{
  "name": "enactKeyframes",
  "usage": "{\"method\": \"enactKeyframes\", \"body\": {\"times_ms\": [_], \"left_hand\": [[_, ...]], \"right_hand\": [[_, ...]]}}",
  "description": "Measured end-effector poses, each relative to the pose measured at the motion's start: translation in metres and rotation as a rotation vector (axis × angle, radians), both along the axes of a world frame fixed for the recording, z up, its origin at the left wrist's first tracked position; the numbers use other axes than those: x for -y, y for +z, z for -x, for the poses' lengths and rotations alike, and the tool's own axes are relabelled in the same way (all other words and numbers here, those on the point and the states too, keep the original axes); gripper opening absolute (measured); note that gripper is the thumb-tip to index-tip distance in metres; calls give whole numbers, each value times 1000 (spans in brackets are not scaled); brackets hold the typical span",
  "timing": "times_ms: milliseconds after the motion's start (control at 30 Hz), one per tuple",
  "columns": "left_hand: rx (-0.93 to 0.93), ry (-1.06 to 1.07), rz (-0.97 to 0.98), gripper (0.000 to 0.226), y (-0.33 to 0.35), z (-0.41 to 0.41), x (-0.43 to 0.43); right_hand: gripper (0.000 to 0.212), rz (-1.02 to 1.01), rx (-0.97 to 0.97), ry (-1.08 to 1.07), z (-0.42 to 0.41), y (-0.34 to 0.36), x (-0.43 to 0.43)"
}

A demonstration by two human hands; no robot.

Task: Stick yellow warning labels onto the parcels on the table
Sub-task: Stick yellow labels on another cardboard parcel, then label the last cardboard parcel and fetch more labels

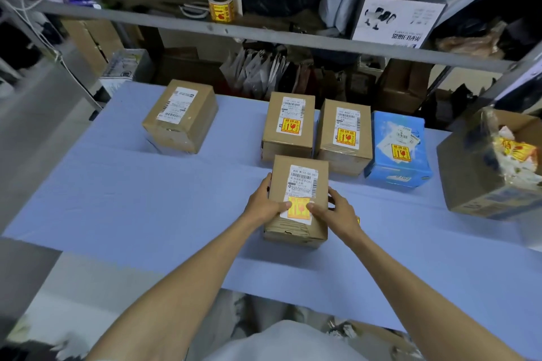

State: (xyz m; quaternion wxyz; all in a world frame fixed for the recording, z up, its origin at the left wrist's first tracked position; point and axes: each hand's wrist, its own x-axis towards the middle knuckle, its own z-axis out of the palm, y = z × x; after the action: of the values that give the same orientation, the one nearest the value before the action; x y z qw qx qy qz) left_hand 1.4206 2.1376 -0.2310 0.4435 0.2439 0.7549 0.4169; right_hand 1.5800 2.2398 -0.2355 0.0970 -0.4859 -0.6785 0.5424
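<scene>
a worktop (pixel 146 214) under a pale blue cover, seen from above by the person standing at its 6 o'clock edge. at the centre lies a near parcel (pixel 302 167), a small brown carton with a white shipping slip on top. a yellow warning label (pixel 299 208) sits on the end of that slip closest to the person. the left hand (pixel 262 205) grips the parcel from 9 o'clock, fingers (pixel 268 182) curled down its left side and thumb pressing the label's left edge. the right hand (pixel 337 211) grips it from 3 o'clock, fingers curled against the right side and thumb on the label's right edge.

at 12 o'clock from the near parcel, just beyond it, stands a second brown parcel (pixel 289 126) with a yellow label already on it. a third brown parcel (pixel 344 136) at 1 o'clock and a blue parcel (pixel 397 149) at 2 o'clock, set close side by side, also carry yellow labels. at 10 o'clock, well apart, an unlabelled brown parcel (pixel 180 116) lies at an angle. an open carton (pixel 469 179) sits at 3 o'clock on the worktop's edge. on the shelf (pixel 293 38) above, at 11 o'clock, stands a roll of yellow labels (pixel 224 7).
</scene>
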Motion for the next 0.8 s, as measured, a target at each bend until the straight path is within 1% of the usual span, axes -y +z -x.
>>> {"method": "enactKeyframes", "body": {"times_ms": [167, 300, 433, 533, 600, 667, 733, 800], "left_hand": [[17, 1, 13, 82, -2, 4, 3], [41, 64, 34, 88, -6, 28, 24], [37, 154, 62, 90, -8, 63, 56], [24, 208, 71, 93, -8, 97, 72], [10, 226, 77, 93, -6, 118, 74], [0, 240, 69, 91, -2, 136, 72], [-6, 259, 63, 82, 2, 153, 64], [-22, 269, 66, 70, 5, 171, 52]], "right_hand": [[68, 29, -56, -4, 6, -1, 4], [60, 35, -101, 82, 27, -1, 17], [52, 52, -141, 171, 64, -2, 39], [51, 71, -154, 228, 99, -4, 47], [54, 72, -157, 235, 121, -5, 49], [62, 65, -167, 207, 142, -5, 48], [68, 45, -171, 162, 162, -1, 45], [65, 12, -175, 118, 182, 6, 37]]}}
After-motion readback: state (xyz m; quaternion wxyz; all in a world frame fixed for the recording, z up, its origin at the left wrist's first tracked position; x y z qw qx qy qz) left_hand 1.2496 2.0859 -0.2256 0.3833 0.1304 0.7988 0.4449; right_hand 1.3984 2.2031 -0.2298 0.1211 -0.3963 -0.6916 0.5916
